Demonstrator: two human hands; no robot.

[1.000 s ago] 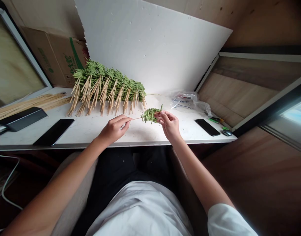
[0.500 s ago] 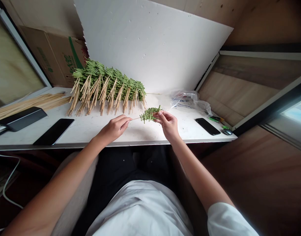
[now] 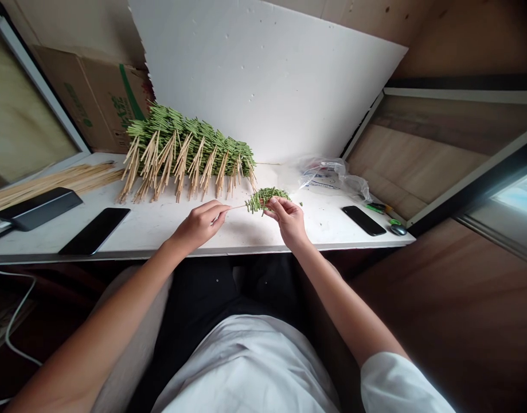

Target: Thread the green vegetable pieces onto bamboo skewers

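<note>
One light skewer (image 3: 253, 202), and the stick end is the place to grab

So it's up above the tabletop (image 3: 241, 238), in front of the big pile (image 3: 194, 137). Left hand (image 3: 198, 223) has its fingers pinched on the bare stick (image 3: 236, 207), which looks like the smart spot: thin, stiff, probably snaps if you bend it hard. Right hand (image 3: 291, 221) has fingers pinched in on the green pieces (image 3: 272, 192); can't tell which one exactly. Those look firm but crisp, so I'd squeeze gently.
</note>
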